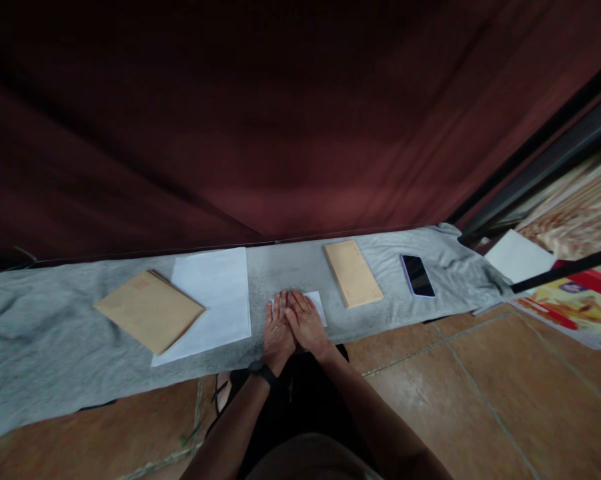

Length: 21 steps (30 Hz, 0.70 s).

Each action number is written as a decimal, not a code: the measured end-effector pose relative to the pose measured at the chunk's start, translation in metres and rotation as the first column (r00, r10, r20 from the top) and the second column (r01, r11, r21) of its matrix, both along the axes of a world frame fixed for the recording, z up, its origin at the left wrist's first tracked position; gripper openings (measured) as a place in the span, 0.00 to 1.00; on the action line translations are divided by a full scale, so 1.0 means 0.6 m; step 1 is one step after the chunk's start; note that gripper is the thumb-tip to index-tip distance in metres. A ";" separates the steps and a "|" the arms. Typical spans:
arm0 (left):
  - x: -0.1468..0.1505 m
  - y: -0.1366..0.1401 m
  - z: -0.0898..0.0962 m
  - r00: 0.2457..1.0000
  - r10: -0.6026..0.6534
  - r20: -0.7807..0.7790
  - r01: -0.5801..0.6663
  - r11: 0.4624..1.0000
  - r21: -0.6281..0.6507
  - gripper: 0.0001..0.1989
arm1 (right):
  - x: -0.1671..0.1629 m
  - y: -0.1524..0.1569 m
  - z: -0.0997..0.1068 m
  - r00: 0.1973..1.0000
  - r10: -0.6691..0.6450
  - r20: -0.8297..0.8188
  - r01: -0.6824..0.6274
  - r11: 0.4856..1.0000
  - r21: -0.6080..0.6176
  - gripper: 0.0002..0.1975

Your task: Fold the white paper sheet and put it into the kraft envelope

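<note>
My left hand [279, 330] lies flat with its fingers stretched out on a small folded piece of white paper [316, 307]. Over its edge rests my right hand [305, 323], also flat, pressing on the paper, most of which the two hands hide. To the left, a stack of brown envelopes [150, 310] lies partly on white paper sheets [217, 293]. On the right is another stack of brown envelopes [353, 273], neatly aligned. All of this lies on a grey cloth [285, 263] that covers a narrow table.
A smartphone [417, 275] lies on the cloth at the right. Dark red curtain [290, 147] hangs right behind the table. Beyond the right end stand a dark metal frame [540, 163] and a red and yellow printed box [575, 300]. Brown tiles [445, 380] cover the floor.
</note>
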<state>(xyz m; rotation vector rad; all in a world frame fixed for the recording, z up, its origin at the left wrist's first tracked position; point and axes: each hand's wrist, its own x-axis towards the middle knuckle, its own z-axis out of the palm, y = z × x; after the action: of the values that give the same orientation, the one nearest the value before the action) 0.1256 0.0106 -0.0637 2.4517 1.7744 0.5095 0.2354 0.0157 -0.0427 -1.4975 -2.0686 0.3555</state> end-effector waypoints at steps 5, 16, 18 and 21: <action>-0.003 -0.002 -0.004 1.000 0.010 0.003 -0.010 1.000 -0.018 0.30 | 0.012 -0.005 -0.013 0.994 -0.014 0.107 0.014 1.000 0.002 0.25; -0.016 -0.012 -0.001 0.990 0.137 -0.044 -0.135 0.990 0.048 0.30 | 0.058 -0.006 -0.042 0.965 -0.100 0.242 0.084 0.994 0.076 0.30; -0.021 -0.016 -0.001 0.988 0.148 -0.051 -0.145 0.987 0.065 0.31 | 0.064 -0.007 -0.043 0.958 -0.125 0.259 0.108 0.991 0.081 0.31; -0.027 -0.021 -0.003 0.986 0.162 -0.042 -0.159 0.984 0.085 0.30 | 0.073 -0.011 -0.041 0.948 -0.158 0.278 0.138 0.986 0.089 0.31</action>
<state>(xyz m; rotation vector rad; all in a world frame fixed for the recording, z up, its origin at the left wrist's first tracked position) 0.1095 -0.0020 -0.0654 2.4047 2.0217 0.5493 0.2790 0.0090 -0.0675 -1.7333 -2.1401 0.0096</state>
